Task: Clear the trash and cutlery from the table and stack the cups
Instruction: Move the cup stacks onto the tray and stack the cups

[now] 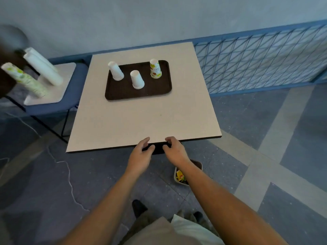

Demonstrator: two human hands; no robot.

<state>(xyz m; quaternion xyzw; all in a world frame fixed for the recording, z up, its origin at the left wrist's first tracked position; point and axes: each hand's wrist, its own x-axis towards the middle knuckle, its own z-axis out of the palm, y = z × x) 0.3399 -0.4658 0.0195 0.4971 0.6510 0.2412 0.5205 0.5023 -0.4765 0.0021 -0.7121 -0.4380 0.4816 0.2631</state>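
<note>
Head camera, and both hands are being held close together at the near edge of the table (123, 121). The left hand (141, 154) and the right hand (175, 151) are being kept with fingers curled beside a dark shape (155, 149) just below that edge. Whether anything is actually being gripped cannot be told. Towards the far edge, a brown tray (123, 93) is being occupied by three upturned stacks: the left white cups (115, 71) at its far left corner, the middle white cups (137, 80) near its centre, and the printed cups (155, 68) at its far right corner. Down on the floor, a tub (197, 164) of colourful trash (180, 177) is being partly hidden by the right forearm.
</note>
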